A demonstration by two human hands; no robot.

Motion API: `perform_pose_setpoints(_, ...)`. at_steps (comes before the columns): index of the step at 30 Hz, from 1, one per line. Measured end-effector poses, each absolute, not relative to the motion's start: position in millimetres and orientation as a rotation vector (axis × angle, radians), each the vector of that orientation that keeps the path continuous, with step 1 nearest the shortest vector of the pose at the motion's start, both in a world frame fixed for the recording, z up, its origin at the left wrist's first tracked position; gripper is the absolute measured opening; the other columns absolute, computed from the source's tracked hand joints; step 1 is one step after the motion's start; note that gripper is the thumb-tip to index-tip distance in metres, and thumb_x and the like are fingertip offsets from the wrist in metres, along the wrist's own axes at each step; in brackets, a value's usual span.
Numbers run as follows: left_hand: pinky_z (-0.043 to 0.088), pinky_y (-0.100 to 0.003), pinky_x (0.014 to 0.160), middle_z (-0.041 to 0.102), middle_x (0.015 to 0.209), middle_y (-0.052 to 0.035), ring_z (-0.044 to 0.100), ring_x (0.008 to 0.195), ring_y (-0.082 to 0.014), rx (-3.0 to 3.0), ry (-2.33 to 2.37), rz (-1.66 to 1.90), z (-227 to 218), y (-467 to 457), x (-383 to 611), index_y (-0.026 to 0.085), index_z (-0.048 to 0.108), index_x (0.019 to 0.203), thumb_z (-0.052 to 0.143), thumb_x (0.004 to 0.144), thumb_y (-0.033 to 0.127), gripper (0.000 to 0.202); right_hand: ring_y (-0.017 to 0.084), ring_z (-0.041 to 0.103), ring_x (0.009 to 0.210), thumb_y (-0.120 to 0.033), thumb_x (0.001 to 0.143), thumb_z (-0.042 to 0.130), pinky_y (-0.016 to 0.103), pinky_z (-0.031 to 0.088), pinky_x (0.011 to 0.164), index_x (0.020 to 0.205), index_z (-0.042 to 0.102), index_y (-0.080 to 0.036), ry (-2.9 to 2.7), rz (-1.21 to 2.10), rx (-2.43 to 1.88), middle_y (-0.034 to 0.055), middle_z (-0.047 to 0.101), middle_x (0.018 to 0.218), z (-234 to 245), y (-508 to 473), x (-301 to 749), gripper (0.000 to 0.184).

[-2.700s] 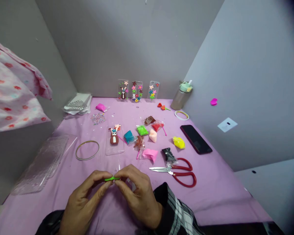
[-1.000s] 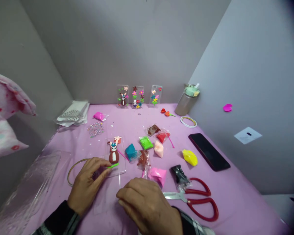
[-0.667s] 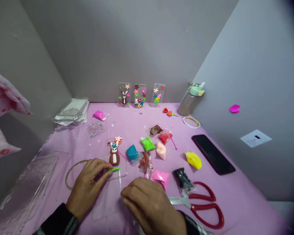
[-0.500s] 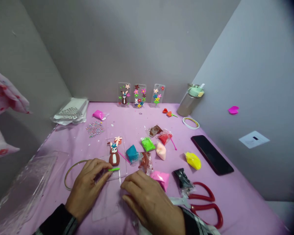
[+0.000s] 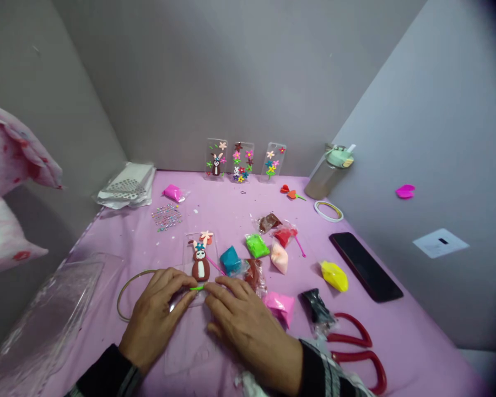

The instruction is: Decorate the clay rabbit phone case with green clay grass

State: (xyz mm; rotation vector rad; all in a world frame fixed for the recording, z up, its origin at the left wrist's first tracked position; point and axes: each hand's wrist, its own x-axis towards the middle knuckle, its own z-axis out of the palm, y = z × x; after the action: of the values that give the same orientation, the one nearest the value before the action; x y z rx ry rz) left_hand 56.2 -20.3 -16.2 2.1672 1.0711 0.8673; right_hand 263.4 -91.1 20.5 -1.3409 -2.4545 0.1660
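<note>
Head view: just below the brown rabbit figure, a green strip laid crosswise, at or slightly above the clear phone case under that rabbit; actual contact with the case impossible to tell. Below and left of the rabbit, the left hand, thumb and forefinger pinching the strip's left end. Below and right of the rabbit, the right hand, fingers loosely extended, thumb apart from them, foremost fingertip close to the strip's right end; touching or not, too small to tell. Step in hand, by the look of it: placing and lining up the strip beneath the rabbit's base. Next move probably calling for a level strip, then a light press with the right fingertips before any letting go on the left; too hard a push likely to bend or flatten so thin a piece. Right of the rabbit, a teal clay packet. Left of the rabbit, a thin hoop. Well right and lower than the rabbit, red-handled scissors. Far beyond the rabbit, three decorated cases, upright.
</note>
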Motion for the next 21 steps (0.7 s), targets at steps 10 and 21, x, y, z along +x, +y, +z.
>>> perform_pose_setpoints(10,0.046,-0.035,0.085,0.068,0.095,-0.0015,0.061,0.094,-0.0228,2.153,1.099,0.841,-16.3,-17.7,50.0,0.027,0.069,0.094,0.061,0.097,0.043,0.018,0.027,0.052,0.130,-0.030,0.101,0.060,0.047,0.047,0.111,0.125,0.057,-0.013,-2.433,0.216,-1.375,0.0085,0.063,0.137,18.9,-90.9,262.2,0.029)
perform_pose_setpoints(21,0.046,-0.035,0.084,0.068,0.094,-0.0018,0.060,0.094,-0.0234,2.185,1.109,0.839,-14.5,-17.6,49.4,0.027,0.069,0.094,0.061,0.097,0.041,0.016,0.027,0.049,0.135,-0.039,0.099,0.063,0.048,0.043,0.114,0.132,0.053,-0.013,-2.439,0.252,-1.358,0.0095,0.061,0.142,19.3,-91.2,259.2,0.043)
